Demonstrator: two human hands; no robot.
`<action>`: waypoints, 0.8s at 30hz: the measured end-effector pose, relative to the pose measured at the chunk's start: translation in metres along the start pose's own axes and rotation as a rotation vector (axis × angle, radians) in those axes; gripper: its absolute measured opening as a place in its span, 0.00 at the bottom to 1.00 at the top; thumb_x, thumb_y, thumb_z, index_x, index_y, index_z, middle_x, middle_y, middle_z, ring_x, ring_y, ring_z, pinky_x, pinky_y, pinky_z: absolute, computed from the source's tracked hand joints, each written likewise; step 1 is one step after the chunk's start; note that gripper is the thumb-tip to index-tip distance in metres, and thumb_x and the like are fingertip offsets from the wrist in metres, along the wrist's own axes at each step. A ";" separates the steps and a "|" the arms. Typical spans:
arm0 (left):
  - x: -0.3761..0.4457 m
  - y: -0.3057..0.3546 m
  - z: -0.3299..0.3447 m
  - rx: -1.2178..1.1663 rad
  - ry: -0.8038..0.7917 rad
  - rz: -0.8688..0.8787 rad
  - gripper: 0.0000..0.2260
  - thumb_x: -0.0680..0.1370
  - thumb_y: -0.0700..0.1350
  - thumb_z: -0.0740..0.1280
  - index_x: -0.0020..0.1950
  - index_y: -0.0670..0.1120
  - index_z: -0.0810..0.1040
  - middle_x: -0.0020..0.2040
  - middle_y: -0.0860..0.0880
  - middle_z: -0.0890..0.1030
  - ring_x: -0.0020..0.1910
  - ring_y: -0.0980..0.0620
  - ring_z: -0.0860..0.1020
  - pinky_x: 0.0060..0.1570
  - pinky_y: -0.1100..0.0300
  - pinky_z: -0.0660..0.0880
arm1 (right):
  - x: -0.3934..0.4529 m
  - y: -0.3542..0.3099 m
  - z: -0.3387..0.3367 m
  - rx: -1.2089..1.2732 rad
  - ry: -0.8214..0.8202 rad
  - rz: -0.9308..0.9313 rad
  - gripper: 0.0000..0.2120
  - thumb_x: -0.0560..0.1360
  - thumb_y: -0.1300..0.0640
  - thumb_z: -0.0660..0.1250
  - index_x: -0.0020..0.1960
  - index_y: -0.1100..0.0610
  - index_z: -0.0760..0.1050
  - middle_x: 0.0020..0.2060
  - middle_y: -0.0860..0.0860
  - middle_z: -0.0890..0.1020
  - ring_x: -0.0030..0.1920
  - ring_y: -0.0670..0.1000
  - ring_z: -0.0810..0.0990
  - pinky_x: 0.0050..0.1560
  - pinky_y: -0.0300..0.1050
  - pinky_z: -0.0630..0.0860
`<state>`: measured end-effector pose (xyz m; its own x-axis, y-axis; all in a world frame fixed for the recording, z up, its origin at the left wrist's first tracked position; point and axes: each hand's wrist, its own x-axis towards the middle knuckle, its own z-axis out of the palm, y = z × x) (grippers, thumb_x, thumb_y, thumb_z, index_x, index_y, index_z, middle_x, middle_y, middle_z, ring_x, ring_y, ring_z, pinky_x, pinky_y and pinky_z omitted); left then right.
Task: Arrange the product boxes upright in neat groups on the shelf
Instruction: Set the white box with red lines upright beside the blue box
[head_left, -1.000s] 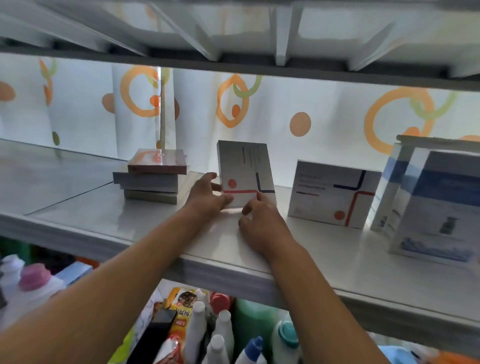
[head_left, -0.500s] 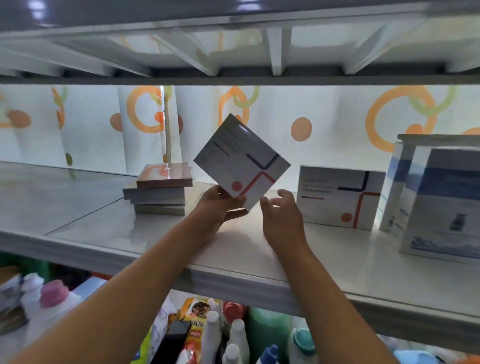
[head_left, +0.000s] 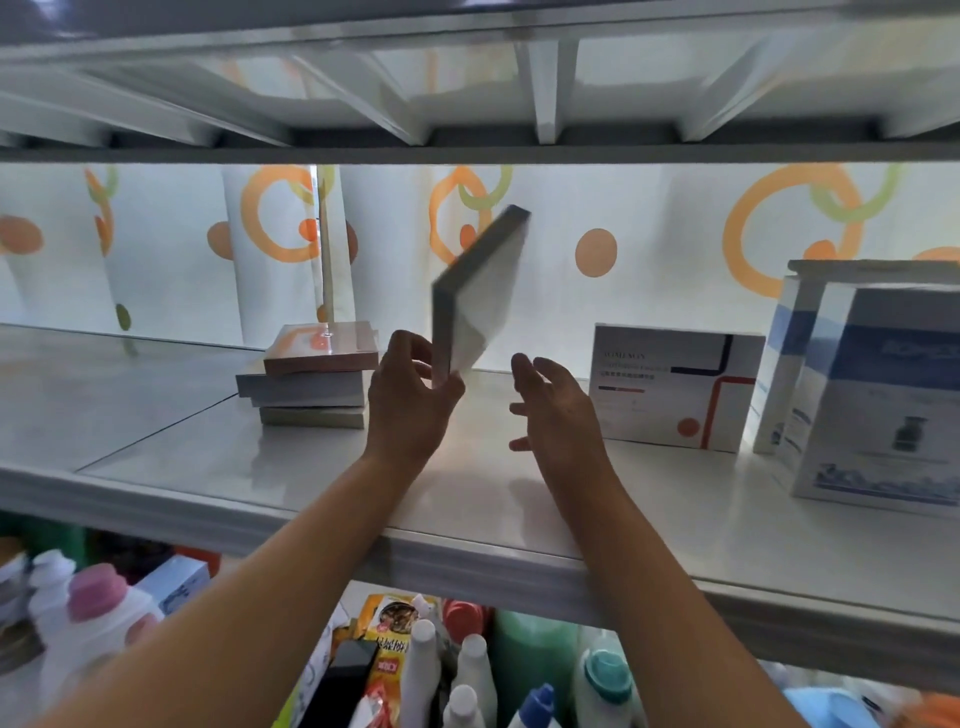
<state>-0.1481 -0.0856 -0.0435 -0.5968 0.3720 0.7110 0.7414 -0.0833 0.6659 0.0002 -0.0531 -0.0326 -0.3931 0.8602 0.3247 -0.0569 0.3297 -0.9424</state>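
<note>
Box tilted, lifted off shelf, pinched by left fingers; right fingers spread, empty

On the shelf, a stack of flat boxes lies left of centre. A tilted box is held above the shelf's middle, between the stack and an upright box to its right. Two larger boxes stand at the right end.
</note>
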 end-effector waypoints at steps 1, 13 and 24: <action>-0.001 0.000 0.000 0.031 0.050 0.050 0.15 0.70 0.43 0.75 0.47 0.49 0.69 0.43 0.55 0.76 0.41 0.55 0.76 0.41 0.57 0.76 | 0.000 -0.003 -0.001 0.100 -0.035 0.035 0.29 0.77 0.37 0.60 0.72 0.52 0.67 0.64 0.51 0.76 0.57 0.51 0.79 0.50 0.52 0.82; -0.009 0.004 0.004 0.234 0.030 0.395 0.15 0.66 0.25 0.68 0.47 0.39 0.72 0.50 0.41 0.75 0.49 0.43 0.74 0.43 0.60 0.74 | 0.005 -0.003 -0.023 0.655 -0.059 0.134 0.15 0.73 0.70 0.63 0.57 0.58 0.74 0.55 0.60 0.81 0.56 0.61 0.81 0.54 0.57 0.80; -0.008 0.004 0.002 0.178 0.058 0.302 0.07 0.75 0.37 0.67 0.52 0.41 0.74 0.56 0.41 0.76 0.54 0.42 0.76 0.54 0.50 0.80 | 0.008 0.002 -0.026 0.519 0.033 0.139 0.15 0.68 0.73 0.61 0.49 0.57 0.74 0.52 0.60 0.80 0.53 0.63 0.80 0.59 0.64 0.77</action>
<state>-0.1394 -0.0870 -0.0474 -0.3553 0.3013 0.8849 0.9259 -0.0170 0.3775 0.0205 -0.0356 -0.0299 -0.4006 0.8966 0.1889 -0.4557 -0.0161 -0.8900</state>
